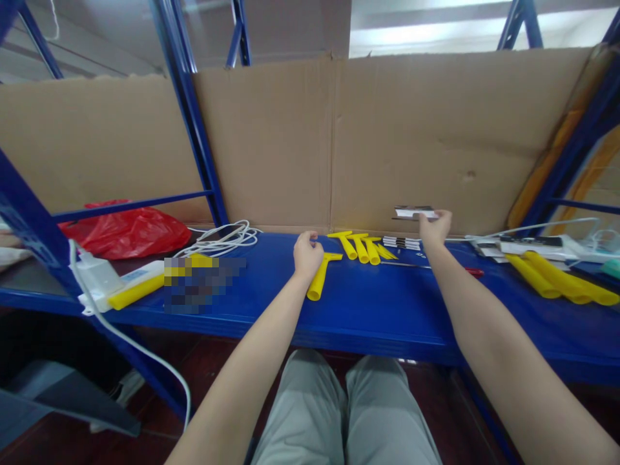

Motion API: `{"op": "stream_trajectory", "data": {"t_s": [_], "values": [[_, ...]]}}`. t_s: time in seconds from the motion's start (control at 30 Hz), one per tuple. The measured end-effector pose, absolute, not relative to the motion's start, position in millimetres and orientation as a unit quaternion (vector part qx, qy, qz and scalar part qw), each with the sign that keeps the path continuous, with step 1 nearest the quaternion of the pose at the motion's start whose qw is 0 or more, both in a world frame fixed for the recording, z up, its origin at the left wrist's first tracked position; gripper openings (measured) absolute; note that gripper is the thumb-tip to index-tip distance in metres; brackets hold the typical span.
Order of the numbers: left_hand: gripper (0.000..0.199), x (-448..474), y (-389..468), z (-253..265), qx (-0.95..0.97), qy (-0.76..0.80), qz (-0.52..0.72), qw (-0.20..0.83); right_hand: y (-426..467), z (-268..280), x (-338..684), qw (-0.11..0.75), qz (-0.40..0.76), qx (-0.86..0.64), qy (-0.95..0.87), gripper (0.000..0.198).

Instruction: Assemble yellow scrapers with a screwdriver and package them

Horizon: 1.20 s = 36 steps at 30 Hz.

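Currently RH fingers [440, 214] clamp 1 pack [411, 212]; LH fingers [305, 236], grip unclear, by 1 yellow tee [317, 284], 3 tees [360, 250] beyond.

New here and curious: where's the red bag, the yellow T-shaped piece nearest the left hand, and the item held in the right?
Red bag [133, 236]: head view, crumpled front.
Yellow T-shaped piece [317, 283]: head view, its tube.
Held item [407, 213]: head view, its white side.

The right grip [436, 226] pinches 1 dark-and-white piece [413, 212].
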<state>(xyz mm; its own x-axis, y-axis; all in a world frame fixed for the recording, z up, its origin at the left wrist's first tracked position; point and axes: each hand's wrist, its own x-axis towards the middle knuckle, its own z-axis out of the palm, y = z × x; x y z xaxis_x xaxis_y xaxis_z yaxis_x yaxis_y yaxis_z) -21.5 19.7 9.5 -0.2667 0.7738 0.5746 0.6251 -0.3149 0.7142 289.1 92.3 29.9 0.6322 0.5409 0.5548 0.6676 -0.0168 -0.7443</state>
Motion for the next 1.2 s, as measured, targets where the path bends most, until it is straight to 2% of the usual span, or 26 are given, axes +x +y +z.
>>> {"op": "stream_trajectory", "data": {"t_s": [0.13,0.2,0.3,0.37,0.47,0.53,0.7,0.8,1.2], "values": [[0.033,-23.9,21.1,10.3,0.586,0.598,0.543,0.068,73.8,28.6,302.5,0.621,-0.016,-0.686,-0.379,0.048],[0.033,-24.7,21.7,10.9,0.584,0.6,0.542,0.072,64.5,28.0,309.3,0.669,0.056,-0.659,-0.338,0.049],[0.032,-26.0,22.4,11.8,0.579,0.605,0.542,0.069,52.3,27.0,318.1,0.746,0.201,-0.578,-0.263,0.031],[0.029,-27.2,22.6,12.3,0.577,0.614,0.534,0.068,45.9,25.8,322.1,0.771,0.256,-0.531,-0.241,0.015],[0.022,-29.2,22.3,12.3,0.578,0.649,0.486,0.093,40.2,24.1,325.7,0.79,0.305,-0.477,-0.235,0.014],[0.024,-30.2,21.3,12.0,0.587,0.679,0.426,0.112,39.0,24.0,326.7,0.794,0.345,-0.444,-0.232,0.016],[0.05,-29.0,15.4,12.1,0.622,0.717,0.29,0.123,38.4,27.1,321.3,0.769,0.375,-0.43,-0.287,0.014],[0.051,-28.2,13.0,12.4,0.647,0.71,0.247,0.128,35.4,29.8,311.3,0.781,0.388,-0.412,-0.265,0.016],[0.049,-25.0,12.8,7.8,0.691,0.665,0.244,0.141,19.2,34.4,290.4,0.728,0.459,-0.431,-0.273,0.014]]}}
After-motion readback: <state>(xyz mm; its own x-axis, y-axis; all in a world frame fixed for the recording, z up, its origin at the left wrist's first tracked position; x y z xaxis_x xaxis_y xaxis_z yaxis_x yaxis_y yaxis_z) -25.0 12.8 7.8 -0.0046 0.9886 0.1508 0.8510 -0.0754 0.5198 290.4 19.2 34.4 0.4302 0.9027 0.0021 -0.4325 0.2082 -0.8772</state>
